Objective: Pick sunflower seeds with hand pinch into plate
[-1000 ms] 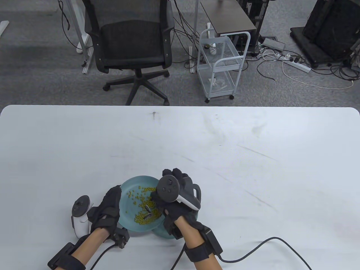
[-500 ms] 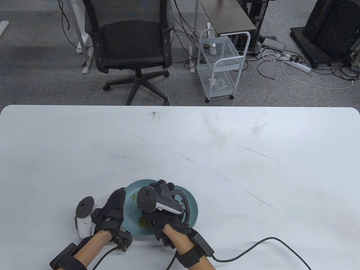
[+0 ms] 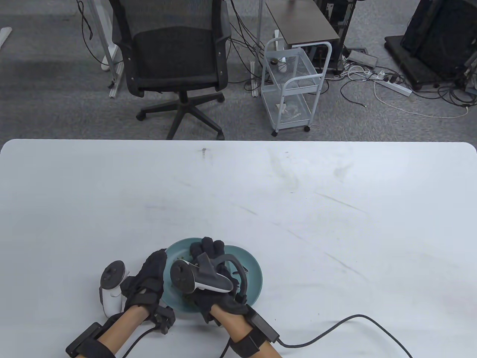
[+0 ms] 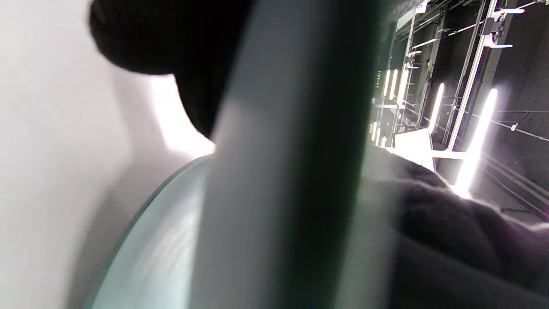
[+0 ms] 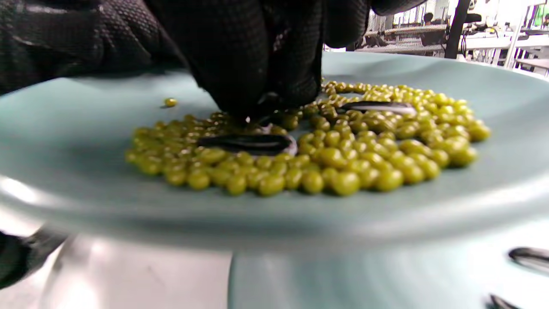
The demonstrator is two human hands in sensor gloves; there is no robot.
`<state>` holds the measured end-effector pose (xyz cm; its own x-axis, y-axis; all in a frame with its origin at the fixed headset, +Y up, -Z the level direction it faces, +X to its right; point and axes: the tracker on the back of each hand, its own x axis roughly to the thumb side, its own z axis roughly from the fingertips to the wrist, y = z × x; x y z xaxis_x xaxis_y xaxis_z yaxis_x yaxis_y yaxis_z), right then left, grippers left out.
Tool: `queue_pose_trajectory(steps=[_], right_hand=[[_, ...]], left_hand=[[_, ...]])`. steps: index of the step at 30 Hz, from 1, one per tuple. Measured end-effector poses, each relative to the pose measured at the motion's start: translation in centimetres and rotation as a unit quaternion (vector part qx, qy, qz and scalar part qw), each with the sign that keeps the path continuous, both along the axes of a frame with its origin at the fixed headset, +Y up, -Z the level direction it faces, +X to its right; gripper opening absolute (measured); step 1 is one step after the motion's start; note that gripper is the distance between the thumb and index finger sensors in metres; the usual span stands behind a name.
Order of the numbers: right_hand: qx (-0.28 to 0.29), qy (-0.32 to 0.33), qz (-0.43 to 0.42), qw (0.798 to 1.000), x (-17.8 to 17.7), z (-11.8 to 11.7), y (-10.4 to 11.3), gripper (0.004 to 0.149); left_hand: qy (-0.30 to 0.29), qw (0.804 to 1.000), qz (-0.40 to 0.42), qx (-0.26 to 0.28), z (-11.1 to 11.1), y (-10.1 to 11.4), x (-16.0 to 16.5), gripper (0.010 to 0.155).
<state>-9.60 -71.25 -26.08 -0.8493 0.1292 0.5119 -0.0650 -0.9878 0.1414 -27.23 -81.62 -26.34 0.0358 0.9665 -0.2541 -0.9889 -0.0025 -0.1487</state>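
A teal plate (image 3: 175,251) holds a pile of green beans (image 5: 343,163) with dark striped sunflower seeds (image 5: 246,143) lying on it. My left hand (image 3: 149,278) grips this plate by its left rim (image 4: 279,171). My right hand (image 3: 205,257) reaches down over the pile. Its fingertips (image 5: 257,101) are pressed together on the beans, pinching the end of a dark seed just behind the seed in front. Another seed (image 5: 377,107) lies further back. A second teal plate (image 3: 255,276) sits below and to the right, and it holds loose seeds (image 5: 529,256).
The plates sit near the front edge of the white table (image 3: 298,194). A black cable (image 3: 335,328) runs from my right wrist across the table to the right. An office chair (image 3: 175,56) and a wire cart (image 3: 290,85) stand beyond the far edge.
My right hand has moved left and down from the plate's right side onto the bean pile and now covers it in the table view. My left hand has shifted slightly right with the plate.
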Motion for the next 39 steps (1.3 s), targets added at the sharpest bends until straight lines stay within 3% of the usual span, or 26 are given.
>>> queue_pose_trajectory(steps=[8, 23, 30, 35, 39], right_hand=[[0.042, 0.015, 0.015, 0.999, -0.6, 0.6, 0.1, 0.035], [0.017, 0.011, -0.018, 1.0, 0.1, 0.3, 0.5, 0.034], [0.026, -0.019, -0.094, 0.995, 2.5, 0.1, 3.4, 0.034], [0.052, -0.046, -0.152, 0.986, 5.7, 0.3, 6.8, 0.035], [0.065, -0.065, -0.164, 0.982, 8.1, 0.9, 6.8, 0.035]], left_hand=[[-0.009, 1.0, -0.001, 0.005, 0.0, 0.0, 0.1, 0.049], [-0.005, 1.0, 0.0, 0.004, -0.1, -0.1, -0.1, 0.049], [-0.002, 1.0, 0.002, 0.003, -0.2, 0.0, -0.2, 0.049], [0.008, 1.0, 0.003, 0.007, -0.4, 0.4, -0.7, 0.049], [0.022, 1.0, 0.011, 0.004, -0.6, 0.5, -1.3, 0.049]])
